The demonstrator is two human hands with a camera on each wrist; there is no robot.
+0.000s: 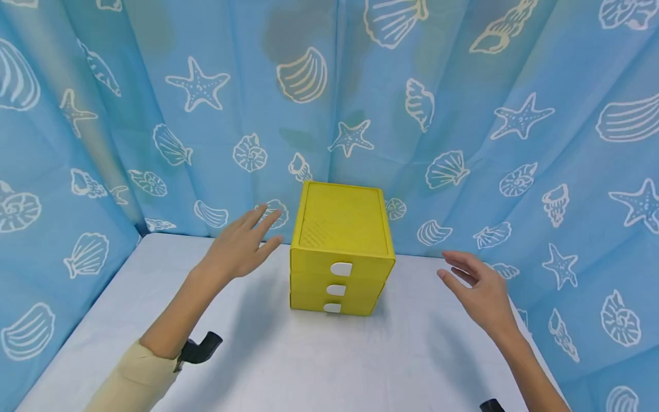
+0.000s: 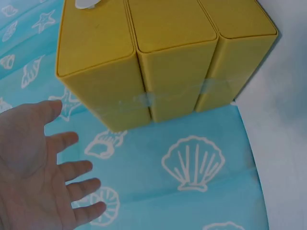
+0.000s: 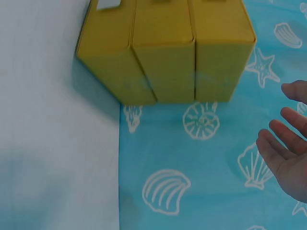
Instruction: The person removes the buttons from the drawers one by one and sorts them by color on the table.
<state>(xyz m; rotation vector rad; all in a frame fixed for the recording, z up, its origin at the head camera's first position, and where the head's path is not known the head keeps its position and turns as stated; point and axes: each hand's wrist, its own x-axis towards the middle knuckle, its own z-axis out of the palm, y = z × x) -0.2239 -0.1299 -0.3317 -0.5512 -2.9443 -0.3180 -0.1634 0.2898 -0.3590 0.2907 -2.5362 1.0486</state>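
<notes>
Yellow drawer box (image 1: 344, 224), back hidden, flanked by left hand (image 1: 238, 247), fingers spread; right hand (image 1: 483, 293), fingers loosely curved, partly overlapped

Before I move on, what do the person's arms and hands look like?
The left hand and right hand wear no gloves. A cream sleeve covers the left forearm partway, with a black, curved piece at its cuff. The right forearm is bare as far as it shows; a black tip appears beside it.
</notes>
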